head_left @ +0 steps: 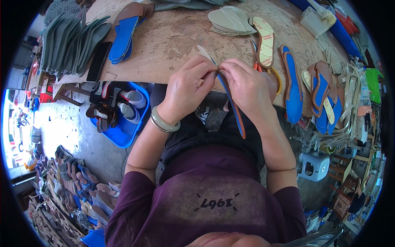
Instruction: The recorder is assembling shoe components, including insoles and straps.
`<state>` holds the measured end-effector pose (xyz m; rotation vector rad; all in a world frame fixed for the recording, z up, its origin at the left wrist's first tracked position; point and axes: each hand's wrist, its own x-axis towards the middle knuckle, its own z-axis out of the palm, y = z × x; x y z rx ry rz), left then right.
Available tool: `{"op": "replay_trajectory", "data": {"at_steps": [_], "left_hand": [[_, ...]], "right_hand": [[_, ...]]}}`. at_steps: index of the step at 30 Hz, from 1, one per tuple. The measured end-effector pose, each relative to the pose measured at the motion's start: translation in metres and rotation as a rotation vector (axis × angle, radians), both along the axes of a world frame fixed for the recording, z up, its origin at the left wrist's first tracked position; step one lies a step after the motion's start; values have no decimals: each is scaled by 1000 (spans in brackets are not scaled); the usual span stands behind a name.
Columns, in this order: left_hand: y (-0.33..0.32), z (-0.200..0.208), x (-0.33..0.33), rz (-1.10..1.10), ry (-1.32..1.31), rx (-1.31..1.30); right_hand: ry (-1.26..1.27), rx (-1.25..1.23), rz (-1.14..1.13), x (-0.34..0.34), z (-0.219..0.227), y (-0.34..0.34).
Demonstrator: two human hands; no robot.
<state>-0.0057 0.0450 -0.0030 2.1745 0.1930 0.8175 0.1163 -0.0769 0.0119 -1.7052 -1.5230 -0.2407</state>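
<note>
A worn brown wooden table [164,49] bears bunched flat grey soles [68,45] at its left, probably to save room; at its near edge, a slim blue-and-brown sole [236,111] is pinched edge-on by the left hand [186,85] and right hand [247,85], seemingly for steadiness.

Just toward twelve o'clock from centre, the left grip [189,85] and right grip [247,84] cover the pinched stretch of the blue-and-brown sole piece [235,107]. Between one and two, the right grip partly hides an orange-handled tool [257,66]. The picture's edge crops grey soles [181,5] at twelve and a blue tub [94,238] at seven. Four o'clock's clutter [349,193] is too small to tell.
</note>
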Motion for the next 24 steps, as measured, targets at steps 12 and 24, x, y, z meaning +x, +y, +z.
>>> {"op": "replay_trajectory", "data": {"at_steps": [12, 24], "left_hand": [[-4, -5, 6, 84, -53, -93], [-9, -1, 2, 151, 21, 84]], "right_hand": [[144, -9, 59, 9, -10, 4], [-10, 22, -54, -3, -12, 5]]}}
